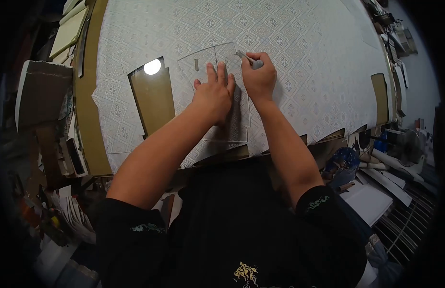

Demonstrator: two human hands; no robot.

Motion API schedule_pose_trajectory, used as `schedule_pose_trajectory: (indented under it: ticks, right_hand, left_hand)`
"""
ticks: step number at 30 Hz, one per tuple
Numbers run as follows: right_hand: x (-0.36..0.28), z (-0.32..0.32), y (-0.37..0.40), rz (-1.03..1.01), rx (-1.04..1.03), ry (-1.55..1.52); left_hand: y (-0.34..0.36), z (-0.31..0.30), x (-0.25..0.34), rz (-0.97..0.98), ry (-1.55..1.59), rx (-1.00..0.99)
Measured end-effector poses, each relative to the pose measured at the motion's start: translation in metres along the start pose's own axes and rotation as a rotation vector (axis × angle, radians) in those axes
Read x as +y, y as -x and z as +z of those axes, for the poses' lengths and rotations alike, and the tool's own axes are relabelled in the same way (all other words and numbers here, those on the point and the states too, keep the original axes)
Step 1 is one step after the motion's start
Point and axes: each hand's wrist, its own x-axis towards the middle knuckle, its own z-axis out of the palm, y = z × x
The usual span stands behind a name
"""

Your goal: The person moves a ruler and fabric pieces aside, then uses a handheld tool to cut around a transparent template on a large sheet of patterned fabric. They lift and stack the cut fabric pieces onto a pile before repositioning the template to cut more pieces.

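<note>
White sheet material [299, 62] with a woven diamond pattern covers the worktop. On it lies a clear flat template [188, 65] with thin outlines and a small dark slot. My left hand [215, 93] lies spread over the template, fingers pointing away from me and pressing it down. My right hand [259, 77] is closed round a small hand tool [249, 57] with a rounded grey handle and a metal shaft. Its metal tip is right at the template's upper right edge.
A cut-out opening [152, 98] left of the template bares the brown board, with a bright light reflection in it. More cut-outs [330, 136] run along the near edge. A dark panel [44, 93] stands at left; a fan [407, 144] and white sheets [369, 201] are at right.
</note>
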Motion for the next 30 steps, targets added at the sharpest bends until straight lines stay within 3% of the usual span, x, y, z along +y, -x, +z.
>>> schedule_pose_trajectory:
  ticks: [9, 18, 21, 24, 25, 27, 30]
  right_hand:
    - [-0.013, 0.023, -0.034, -0.016, -0.052, 0.218]
    - [0.002, 0.013, -0.041, -0.025, -0.152, 0.108]
    - [0.01, 0.001, -0.063, 0.004, -0.314, 0.091]
    - [0.022, -0.009, -0.125, -0.12, -0.771, 0.053]
    - [0.02, -0.009, -0.143, -0.123, -0.789, 0.036]
    - [0.006, -0.004, -0.176, -0.097, -1.158, 0.046]
    - [0.002, 0.017, -0.199, -0.264, -1.315, 0.015]
  left_hand:
    - [-0.004, 0.004, -0.002, 0.005, 0.036, 0.035]
    - [-0.01, 0.019, 0.0, -0.035, 0.117, 0.086]
    - [-0.004, 0.012, -0.002, -0.042, 0.111, 0.089]
    - [-0.002, 0.012, -0.001, -0.058, 0.106, 0.086]
    - [-0.003, 0.014, 0.001, -0.066, 0.114, 0.101]
    - [-0.002, 0.013, 0.001, -0.076, 0.097, 0.091]
    - [-0.002, 0.004, 0.001, -0.089, 0.041, 0.06]
